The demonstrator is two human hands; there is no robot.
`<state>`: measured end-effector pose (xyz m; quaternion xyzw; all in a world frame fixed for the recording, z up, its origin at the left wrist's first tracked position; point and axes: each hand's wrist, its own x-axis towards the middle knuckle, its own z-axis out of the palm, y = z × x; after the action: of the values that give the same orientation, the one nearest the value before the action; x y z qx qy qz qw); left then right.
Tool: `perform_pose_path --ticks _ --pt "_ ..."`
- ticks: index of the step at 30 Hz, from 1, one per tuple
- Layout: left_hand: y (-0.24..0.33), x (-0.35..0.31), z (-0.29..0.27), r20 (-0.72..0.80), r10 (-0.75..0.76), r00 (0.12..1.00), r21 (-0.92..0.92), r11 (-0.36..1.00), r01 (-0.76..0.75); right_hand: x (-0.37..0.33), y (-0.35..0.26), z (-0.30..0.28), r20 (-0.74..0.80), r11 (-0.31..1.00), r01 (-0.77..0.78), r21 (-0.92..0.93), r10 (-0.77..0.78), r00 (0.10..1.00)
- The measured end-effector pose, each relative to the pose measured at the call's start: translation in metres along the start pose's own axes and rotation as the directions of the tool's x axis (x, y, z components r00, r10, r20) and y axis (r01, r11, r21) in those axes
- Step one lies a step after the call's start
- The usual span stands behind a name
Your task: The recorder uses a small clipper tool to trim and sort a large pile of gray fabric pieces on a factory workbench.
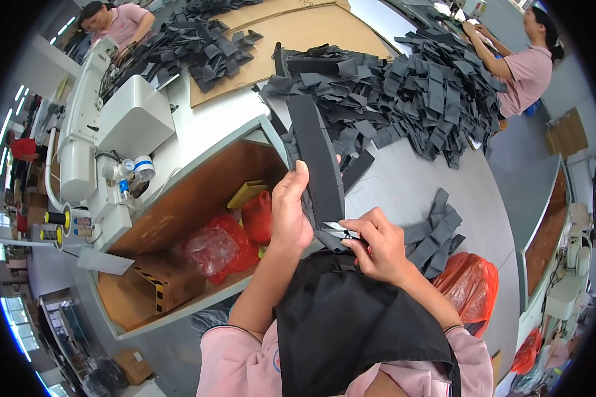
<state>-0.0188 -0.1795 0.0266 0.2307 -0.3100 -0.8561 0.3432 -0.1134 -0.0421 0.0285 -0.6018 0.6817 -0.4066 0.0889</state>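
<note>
My left hand (290,208) is closed around a stack of long dark grey fabric strips (318,165), held up lengthwise in front of me. Its thumb presses the left edge, and the other fingers are mostly hidden behind the cloth. At the near end of the strips, my right hand (383,250) grips small metal thread snips (338,230) between thumb and fingers. The blades lie against the lower edge of the fabric. A smaller heap of dark strips (434,235) rests on the table to the right of my right hand.
A large pile of dark fabric pieces (437,92) covers the table's far side, beside brown cardboard (291,30). At left stand a white sewing machine (79,165) and an open wooden compartment (198,182) with red plastic bags. Another red bag (467,284) hangs at right. Two co-workers sit beyond.
</note>
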Motion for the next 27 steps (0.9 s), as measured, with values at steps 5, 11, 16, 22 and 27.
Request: perform_pose_path --ticks 5,11,16,22,27 --pt "-0.002 0.001 0.004 0.032 -0.023 0.999 -0.02 1.0 0.023 0.0 0.003 0.004 -0.072 0.981 0.167 -0.098 -0.175 0.982" --pt "-0.005 0.004 0.001 0.018 -0.046 0.999 -0.029 0.998 0.047 -0.004 0.006 0.007 -0.16 0.969 0.214 -0.121 -0.232 0.959" --pt "-0.003 0.001 0.007 0.032 -0.082 0.996 -0.067 0.994 0.084 -0.005 0.006 -0.004 -0.152 0.995 0.1 0.01 -0.097 0.984" --pt "-0.004 -0.003 0.0 0.087 -0.146 0.985 -0.11 0.982 0.156 0.005 0.017 -0.022 -0.232 0.99 -0.056 0.129 0.085 0.969" --pt "-0.004 -0.004 0.0 0.078 -0.154 0.985 -0.103 0.981 0.161 0.005 0.021 -0.018 -0.177 0.997 -0.051 0.064 0.062 0.982"
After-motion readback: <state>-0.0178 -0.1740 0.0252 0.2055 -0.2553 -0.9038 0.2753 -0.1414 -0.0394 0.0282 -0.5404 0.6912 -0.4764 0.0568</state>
